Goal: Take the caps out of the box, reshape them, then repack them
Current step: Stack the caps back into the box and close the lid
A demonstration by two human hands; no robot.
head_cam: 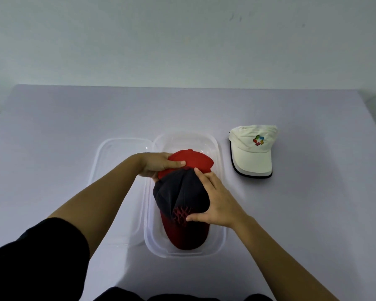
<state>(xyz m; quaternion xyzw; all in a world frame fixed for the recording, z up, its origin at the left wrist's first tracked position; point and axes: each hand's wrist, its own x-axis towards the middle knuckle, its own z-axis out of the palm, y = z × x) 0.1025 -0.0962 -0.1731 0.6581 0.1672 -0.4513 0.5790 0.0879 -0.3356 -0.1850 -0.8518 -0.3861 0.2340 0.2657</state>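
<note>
Two caps in box (223, 235): left hand (159, 165) pinching red cap (193, 159), right hand (219, 200) clasped round dark cap (178, 192) crown, probably to part them. White cap (251, 151) out on desk (74, 127), beside box.

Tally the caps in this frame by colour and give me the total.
red cap: 1, in the left hand's grip
dark cap with red brim: 1, in the right hand's grip, at the clear box
white cap: 1, on the table beside the box
Total: 3
</note>
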